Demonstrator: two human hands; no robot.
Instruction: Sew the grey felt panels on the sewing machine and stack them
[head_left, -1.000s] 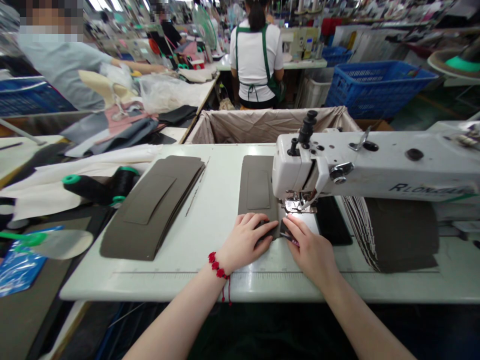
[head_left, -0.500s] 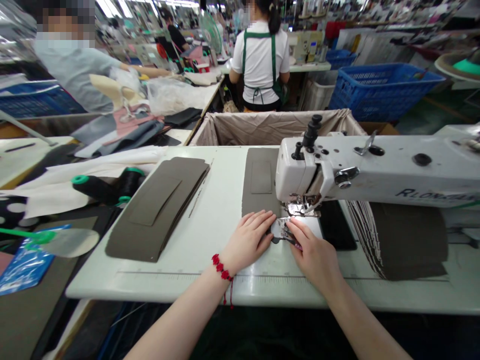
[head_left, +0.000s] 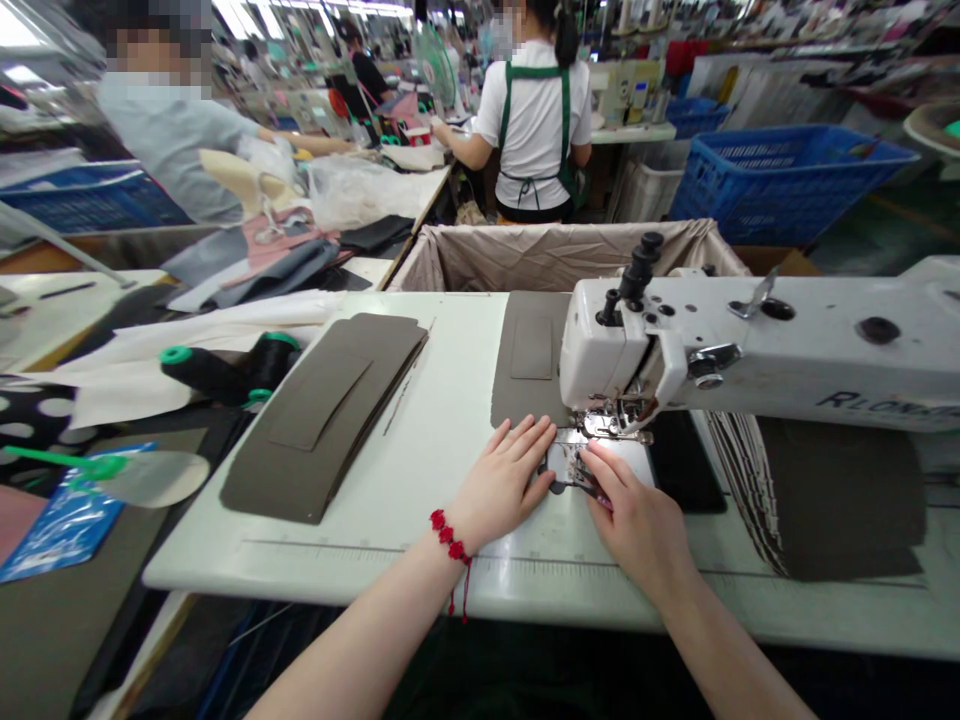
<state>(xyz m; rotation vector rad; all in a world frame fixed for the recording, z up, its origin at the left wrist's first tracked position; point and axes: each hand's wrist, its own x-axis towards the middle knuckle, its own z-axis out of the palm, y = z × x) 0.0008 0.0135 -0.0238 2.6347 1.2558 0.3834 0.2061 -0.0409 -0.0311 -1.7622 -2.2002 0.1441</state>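
A grey-brown fabric panel [head_left: 514, 390] with a rectangular patch lies left of the sewing machine [head_left: 607, 345], its right edge by the presser foot [head_left: 604, 425]. My left hand [head_left: 510, 480], a red bracelet at its wrist, lies flat with outstretched fingers at the panel's near edge, fingertips beside the metal plate [head_left: 621, 460]. Over the metal guide [head_left: 566, 465] in front of the foot, the fingers of my right hand [head_left: 637, 515] are bent and held together. What lies under those fingertips is mostly hidden, with only a dark edge showing.
A stack of grey-brown panels [head_left: 322, 410] lies at left, more sewn panels [head_left: 840, 490] at right. Black thread cones [head_left: 214, 375] lie beyond the left edge. A fabric-lined bin [head_left: 495, 255] stands behind the table, near a blue crate [head_left: 787, 180]. Two co-workers sit beyond.
The view has turned slightly left, so the scene sits further right. Both hands stay at the guide with little visible movement. The co-worker in the green apron has stretched an arm out to the left.
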